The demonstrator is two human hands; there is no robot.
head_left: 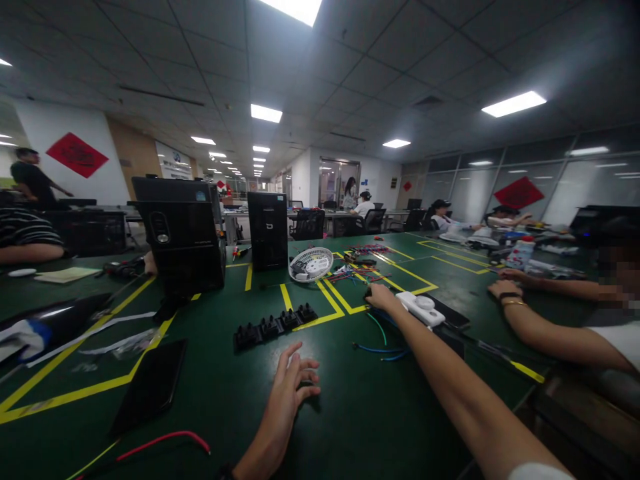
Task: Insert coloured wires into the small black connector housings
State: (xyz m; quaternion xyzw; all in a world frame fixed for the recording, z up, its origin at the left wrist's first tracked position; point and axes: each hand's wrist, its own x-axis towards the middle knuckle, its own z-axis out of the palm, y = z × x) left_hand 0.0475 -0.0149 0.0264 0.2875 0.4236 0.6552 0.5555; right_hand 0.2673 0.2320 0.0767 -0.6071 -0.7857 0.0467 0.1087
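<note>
Hovering over the green table [345,407], my left hand [293,383] has its fingers apart and holds nothing. Just beyond it lies a black row of terminal-like blocks [275,325]. My right hand [384,298] reaches forward with curled fingers at a small dark object that I cannot make out. Blue wires [385,350] and a green wire [379,327] lie below that hand. Beside the right wrist sits a white device with a round knob-like part [421,308], next to a black flat slab [453,312].
A white basket [320,257] and bundles of coloured wires [370,250] lie farther back. Two black computer towers [187,247] [269,230] stand at left and centre. A dark flat panel [150,383] and red wire [170,437] are at front left. Another person's arms [560,327] rest at right.
</note>
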